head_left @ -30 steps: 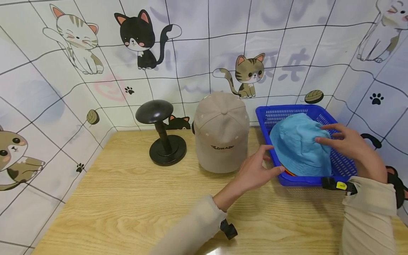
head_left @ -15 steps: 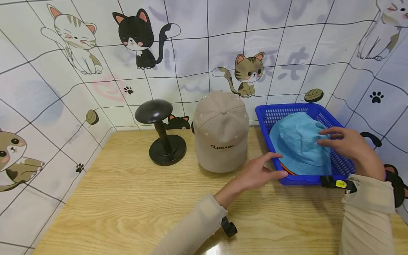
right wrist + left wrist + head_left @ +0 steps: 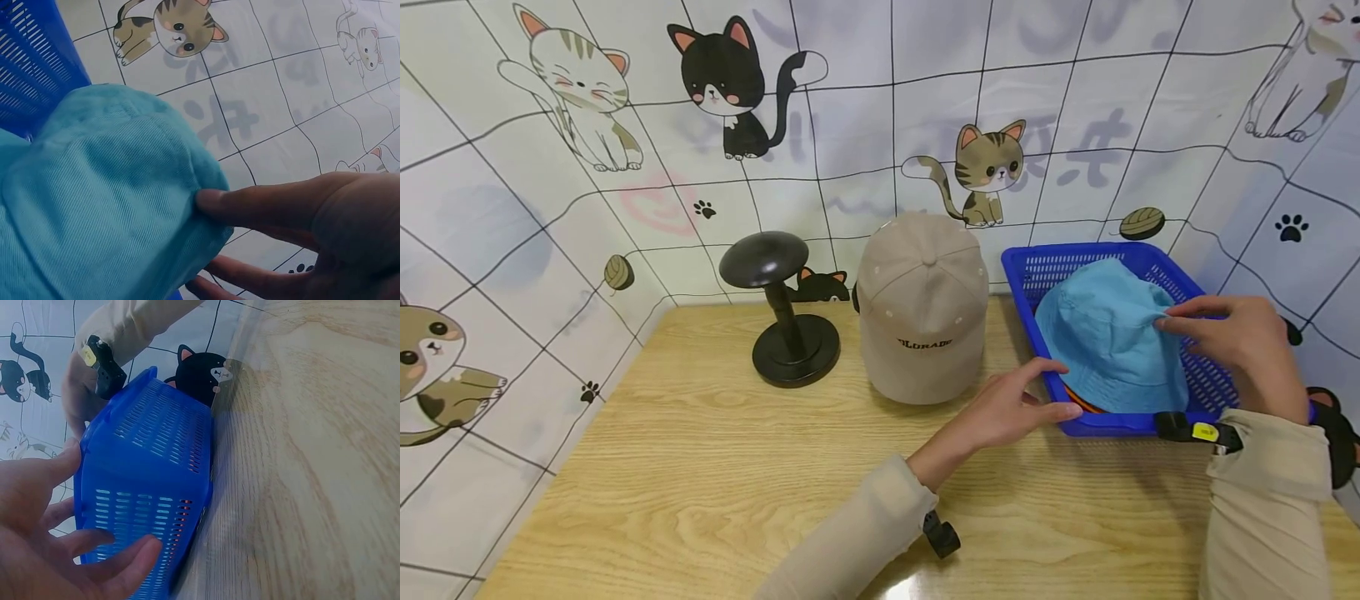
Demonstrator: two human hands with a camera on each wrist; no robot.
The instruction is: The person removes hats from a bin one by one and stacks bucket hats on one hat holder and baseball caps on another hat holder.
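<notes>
In the head view, the light-blue bucket hat (image 3: 1108, 333) lies inside the blue basket (image 3: 1112, 425), crown up, on the right of the wood-grain tabletop (image 3: 700, 467); the right hand (image 3: 1243, 342) pinches the right side of its crown between thumb and fingers; the left hand (image 3: 1003, 408) is at the basket's near left corner, its thumb and fingers apart; an orange edge (image 3: 1082, 402) shows under the brim. A beige cap (image 3: 922, 308) sits between the basket and a black stand (image 3: 784, 312) with a domed top and a round base; dark capitals on the cap read "OLORADO", the first letter hard to make out; the wall covering (image 3: 857, 100) bears cartoon cats, a grid and faint grey characters that I cannot read; a yellow label (image 3: 1205, 432) on the device at the right wrist is too small to read.

In the left wrist view, the left hand's thumb is at the basket's rim and its spread fingers lie by the slotted wall; red shows through some slots.

In the right wrist view, the thumb presses the hat's plain twill cloth; other fingertips are partly hidden behind its edge.
</notes>
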